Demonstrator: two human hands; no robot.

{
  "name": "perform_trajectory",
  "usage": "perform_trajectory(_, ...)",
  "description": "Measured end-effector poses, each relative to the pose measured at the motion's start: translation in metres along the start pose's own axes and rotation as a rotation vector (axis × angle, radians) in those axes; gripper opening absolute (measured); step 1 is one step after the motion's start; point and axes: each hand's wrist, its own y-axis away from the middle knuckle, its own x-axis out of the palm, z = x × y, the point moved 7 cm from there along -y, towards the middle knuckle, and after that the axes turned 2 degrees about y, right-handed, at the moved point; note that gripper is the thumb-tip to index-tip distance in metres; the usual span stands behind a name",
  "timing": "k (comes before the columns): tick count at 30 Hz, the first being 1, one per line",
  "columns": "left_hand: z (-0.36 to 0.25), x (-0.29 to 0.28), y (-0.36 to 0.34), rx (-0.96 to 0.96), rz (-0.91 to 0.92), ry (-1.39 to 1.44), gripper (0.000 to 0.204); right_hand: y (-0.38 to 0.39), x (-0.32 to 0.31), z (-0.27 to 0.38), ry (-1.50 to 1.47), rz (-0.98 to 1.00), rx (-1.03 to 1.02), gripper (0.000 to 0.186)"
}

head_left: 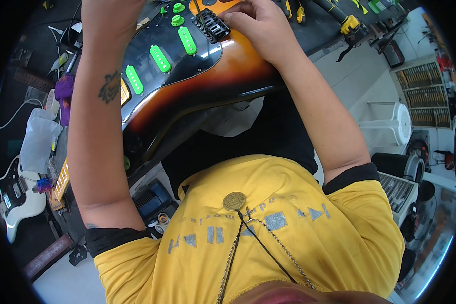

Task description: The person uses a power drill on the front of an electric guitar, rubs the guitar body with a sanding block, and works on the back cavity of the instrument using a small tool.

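A sunburst electric guitar [243, 68] lies with its body across the bench edge in front of me. Its black pickguard [152, 38] carries bright green pickup covers [160, 59] and green knobs [177, 20]. My right hand [258, 20] is at the black bridge [215, 28], thumb and forefinger closed together at its right edge; anything small between them is hidden. A thin dark rod [200, 14] rises from the bridge, its upper end cut off. My left hand [114, 11] reaches past the pickguard's left side, and its fingers lie beyond the top edge of the picture.
Yellow-and-black tools [348, 24] lie on the bench at the upper right. At left are a clear plastic bag [41, 139], a purple cloth [64, 93] and a white guitar [20, 202]. A white stool [390, 124] and a parts rack [423, 91] stand at right.
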Motion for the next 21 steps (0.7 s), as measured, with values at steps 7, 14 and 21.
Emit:
perform_trajectory(7, 0.004, -0.002, -0.001, -0.021, -0.044, -0.004, 0.017, 0.000, 0.002, 0.000, -0.028, 0.016, 0.002, 0.034)
perform_trajectory(14, 0.001, 0.002, -0.003, 0.005, 0.004, 0.027, 0.017, 0.000, 0.002, -0.003, -0.042, 0.023, 0.009, 0.034)
perform_trajectory(21, 0.006, 0.000, -0.003, 0.003, -0.021, 0.017, 0.017, 0.000, 0.001, -0.002, -0.045, 0.020, 0.015, 0.034)
